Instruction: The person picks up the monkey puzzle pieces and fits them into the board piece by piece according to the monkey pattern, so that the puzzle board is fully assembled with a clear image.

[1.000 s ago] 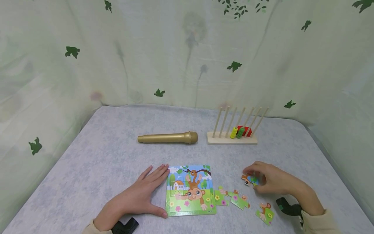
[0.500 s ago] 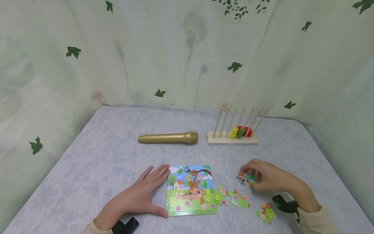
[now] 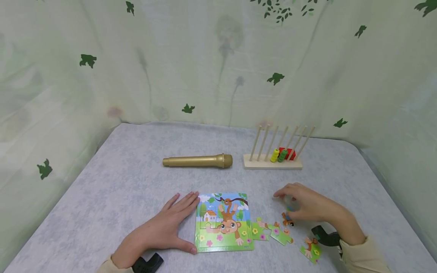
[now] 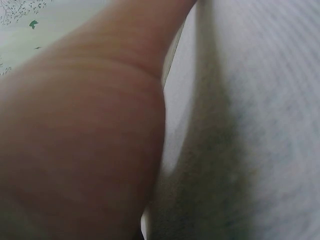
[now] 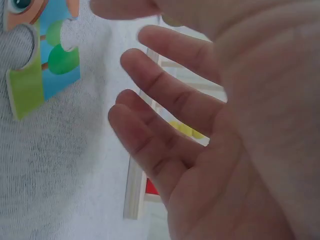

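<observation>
The right hand (image 3: 307,204), fingers relaxed, has just released a puzzle piece (image 3: 288,220), leaving it loose and unfitted; the left hand (image 3: 165,228) lies outstretched against the puzzle (image 3: 223,237).

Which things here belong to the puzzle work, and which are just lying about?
Likely in the job:
puzzle, left hand at its edge
loose pieces, right hand beside them

Likely just lying about:
microphone
peg rack
yellow beads
green beads
red item
</observation>
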{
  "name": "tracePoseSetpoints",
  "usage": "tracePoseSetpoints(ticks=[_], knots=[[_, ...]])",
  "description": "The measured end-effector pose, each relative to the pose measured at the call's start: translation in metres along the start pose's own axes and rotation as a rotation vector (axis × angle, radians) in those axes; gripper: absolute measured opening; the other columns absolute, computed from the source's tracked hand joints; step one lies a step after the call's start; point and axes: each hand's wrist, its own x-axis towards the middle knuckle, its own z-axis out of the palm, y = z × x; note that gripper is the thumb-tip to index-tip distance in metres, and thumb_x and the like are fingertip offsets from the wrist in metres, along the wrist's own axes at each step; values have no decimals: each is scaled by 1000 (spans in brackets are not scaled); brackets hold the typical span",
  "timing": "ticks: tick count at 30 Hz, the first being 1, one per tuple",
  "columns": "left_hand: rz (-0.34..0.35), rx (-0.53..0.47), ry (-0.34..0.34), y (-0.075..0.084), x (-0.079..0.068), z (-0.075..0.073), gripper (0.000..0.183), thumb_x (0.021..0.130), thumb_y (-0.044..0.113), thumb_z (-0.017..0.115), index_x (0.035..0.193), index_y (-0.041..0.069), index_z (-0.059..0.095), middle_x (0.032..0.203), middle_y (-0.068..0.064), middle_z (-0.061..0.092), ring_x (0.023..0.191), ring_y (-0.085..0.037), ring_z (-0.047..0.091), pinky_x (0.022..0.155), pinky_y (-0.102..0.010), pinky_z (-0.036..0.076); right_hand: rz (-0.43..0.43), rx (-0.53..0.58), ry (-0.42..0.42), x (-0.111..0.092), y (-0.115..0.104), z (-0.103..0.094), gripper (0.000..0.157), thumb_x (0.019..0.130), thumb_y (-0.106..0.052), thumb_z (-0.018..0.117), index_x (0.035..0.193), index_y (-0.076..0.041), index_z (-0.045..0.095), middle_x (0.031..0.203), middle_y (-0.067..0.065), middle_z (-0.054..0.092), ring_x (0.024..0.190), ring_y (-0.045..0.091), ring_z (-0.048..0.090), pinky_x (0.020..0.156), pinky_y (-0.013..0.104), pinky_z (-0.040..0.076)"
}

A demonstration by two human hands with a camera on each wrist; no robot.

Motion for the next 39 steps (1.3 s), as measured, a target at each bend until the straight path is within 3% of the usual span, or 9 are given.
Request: tracePoseSetpoints(ticks=[7,13,21,26,35,39], knots=[[0,-12,-1,0,0,0,131,69,82,74,165,8,23,174,-5,13,161,-25,11,127,-50,-3,28,83,-66,-4,4,2,42,85,-31,85,123,-22,70,116,-12,65,94,7,55,79,26,52],[5,-10,3,1,-1,-1,130,70,82,74,165,8,24,174,-5,13,161,-25,12,126,-44,-5,20,139,-97,-9,9,3,45,85,-38,86,122,-21,70,115,-10,63,89,6,52,74,24,49],[4,-11,3,2,-1,-1,131,69,82,74,164,7,24,174,-5,14,161,-25,12,126,-44,-5,-9,50,28,-7,15,12,38,90,-44,79,120,-21,71,107,-12,62,86,4,52,72,23,49],[6,-6,2,1,0,-1,131,69,82,73,164,8,24,174,-5,13,161,-25,12,126,-46,-4,-10,41,33,-8,16,14,42,90,-44,79,125,-23,69,110,-14,61,90,6,49,73,24,46],[18,14,14,1,-1,-1,131,70,83,72,164,7,24,174,-5,14,160,-25,13,122,-21,-17,-35,49,20,-9,19,12,34,91,-36,80,121,-24,71,113,-15,64,102,7,56,85,27,55],[17,13,15,1,0,0,131,70,83,72,164,7,24,174,-6,14,160,-25,13,121,-20,-18,-36,70,20,-9,19,13,31,91,-36,80,118,-25,70,112,-14,63,100,6,56,85,27,56]])
